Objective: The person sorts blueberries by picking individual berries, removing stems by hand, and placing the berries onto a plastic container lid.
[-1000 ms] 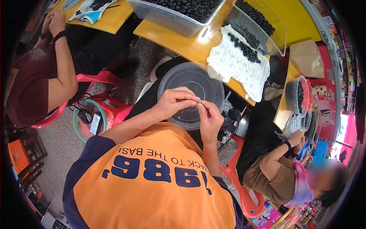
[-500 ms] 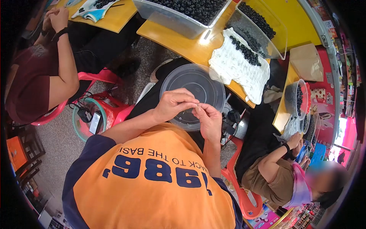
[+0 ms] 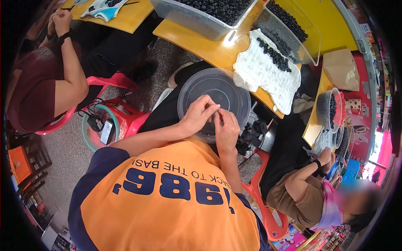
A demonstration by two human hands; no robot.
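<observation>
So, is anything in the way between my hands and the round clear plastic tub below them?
Nothing visible is. Your left hand and right hand are close together over the round clear plastic tub, with nothing showing in between. Whether they pinch something tiny, I can't tell.

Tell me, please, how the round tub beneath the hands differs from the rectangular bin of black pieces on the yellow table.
Shape: the tub is round, while the bin is rectangular.
Contents: the bin holds many black pieces; the tub, where the hands leave it visible, looks mostly bare.
Place: the bin stands on the yellow table, while the tub is below the left hand and right hand.
Both are see-through.
</observation>
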